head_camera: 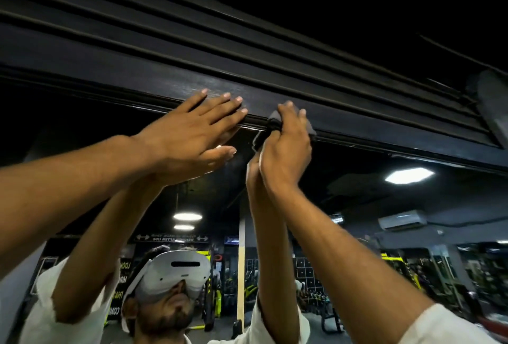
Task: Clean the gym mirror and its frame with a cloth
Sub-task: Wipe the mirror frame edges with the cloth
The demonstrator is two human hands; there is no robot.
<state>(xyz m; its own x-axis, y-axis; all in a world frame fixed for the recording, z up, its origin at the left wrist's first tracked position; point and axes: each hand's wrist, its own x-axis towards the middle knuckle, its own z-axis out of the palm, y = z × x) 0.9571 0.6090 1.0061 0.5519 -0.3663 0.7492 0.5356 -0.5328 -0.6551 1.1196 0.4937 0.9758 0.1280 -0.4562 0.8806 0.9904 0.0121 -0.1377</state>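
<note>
Your right hand (286,142) is curled round a dark cloth (275,116), bunching it and pressing it against the bottom edge of the black frame (154,82), just where that edge meets the top of the mirror (357,192). Just beside it, your left hand (192,123) holds nothing. It lies flat with the fingers straight, the fingertips on the broad face of the frame and the palm over the same edge, apparently to steady your reach.

So the cloth is at the seam, under your right fingers, with a corner showing above them and another past your little finger.

As to progress, you look to be in the middle of the frame work, on the top rail. The rail runs on well beyond your right hand and also beyond your left, and the grooved bands above both hands call for the cloth too. Whether any of it has been wiped I cannot tell (the wood is dark and shows neither dust nor streaks here). The glass below your hands reflects the gym clearly, but the light is too dim to judge it clean, so count it as a step to check.
</note>
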